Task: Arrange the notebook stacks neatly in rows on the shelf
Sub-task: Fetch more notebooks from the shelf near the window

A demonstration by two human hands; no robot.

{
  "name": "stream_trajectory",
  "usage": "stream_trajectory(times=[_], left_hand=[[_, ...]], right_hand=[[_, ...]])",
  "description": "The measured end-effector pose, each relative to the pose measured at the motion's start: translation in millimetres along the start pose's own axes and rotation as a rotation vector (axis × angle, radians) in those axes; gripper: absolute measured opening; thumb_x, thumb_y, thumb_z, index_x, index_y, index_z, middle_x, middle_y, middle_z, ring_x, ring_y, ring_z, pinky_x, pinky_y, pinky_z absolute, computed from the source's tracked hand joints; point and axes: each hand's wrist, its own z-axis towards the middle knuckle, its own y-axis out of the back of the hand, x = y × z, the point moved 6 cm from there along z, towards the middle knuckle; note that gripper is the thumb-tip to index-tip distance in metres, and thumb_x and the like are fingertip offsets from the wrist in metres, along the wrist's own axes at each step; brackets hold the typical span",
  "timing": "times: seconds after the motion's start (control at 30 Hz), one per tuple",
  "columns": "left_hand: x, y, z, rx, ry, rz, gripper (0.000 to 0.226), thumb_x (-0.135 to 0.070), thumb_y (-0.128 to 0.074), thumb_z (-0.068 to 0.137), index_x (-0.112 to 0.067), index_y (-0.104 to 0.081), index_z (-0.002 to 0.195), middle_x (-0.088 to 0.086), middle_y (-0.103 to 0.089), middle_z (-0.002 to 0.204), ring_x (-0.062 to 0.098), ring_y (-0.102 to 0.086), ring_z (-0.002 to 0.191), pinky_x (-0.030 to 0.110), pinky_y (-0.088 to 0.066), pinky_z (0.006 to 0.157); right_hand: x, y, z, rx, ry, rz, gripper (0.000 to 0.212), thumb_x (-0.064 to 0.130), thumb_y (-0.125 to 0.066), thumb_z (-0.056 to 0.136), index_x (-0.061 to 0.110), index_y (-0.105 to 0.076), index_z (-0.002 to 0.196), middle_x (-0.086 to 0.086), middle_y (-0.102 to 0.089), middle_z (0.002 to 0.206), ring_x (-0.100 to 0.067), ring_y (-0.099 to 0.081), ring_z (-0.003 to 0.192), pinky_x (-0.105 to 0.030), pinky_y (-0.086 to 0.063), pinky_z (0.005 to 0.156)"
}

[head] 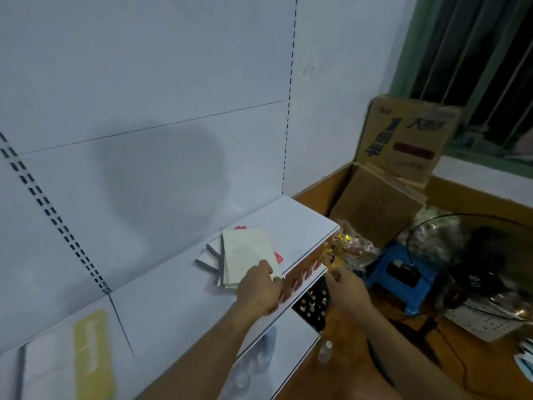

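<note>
A fanned stack of notebooks (245, 255) lies on the white shelf (173, 298) near its front right end. The top cover is cream, with grey spines and red corners showing from the ones beneath. My left hand (259, 290) grips the near edge of the stack, thumb on the cream cover and fingers curled over the shelf's orange front lip. My right hand (346, 287) hovers just right of the shelf front, below the lip, fingers loosely curled and holding nothing I can see. A white and yellow notebook (86, 356) lies on the shelf at the lower left.
A lower shelf (288, 342) carries a small clear bottle (326, 352) and a dark tray of small items (314, 304). To the right stand cardboard boxes (403, 140), a blue stool (398, 272) and a fan (467, 255) on a wooden floor.
</note>
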Motion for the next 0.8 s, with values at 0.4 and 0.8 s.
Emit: stream_trajectory(times=[0.4,0.8], left_hand=[[88,15,83,-0.086,0.466,0.077,0.051,-0.041,-0.051,0.089,-0.009,-0.043,0.128,0.013,-0.04,0.133,0.027,-0.036,0.126,0.04,-0.045,0.092],[52,-17,94,-0.085,0.628,0.188,0.099,-0.065,-0.07,0.067,-0.009,-0.033,0.14,0.013,-0.029,0.145,0.031,-0.027,0.136,0.052,-0.033,0.106]], right_hand=[[71,-123,101,0.323,0.068,-0.194,0.039,0.032,-0.042,0.095,0.004,-0.056,0.118,-0.014,-0.061,0.118,-0.026,-0.057,0.101,-0.031,-0.046,0.081],[26,-131,128,0.524,-0.149,0.303,0.039,0.02,-0.065,0.078,0.001,-0.058,0.111,-0.006,-0.063,0.091,-0.017,-0.059,0.076,-0.02,-0.043,0.049]])
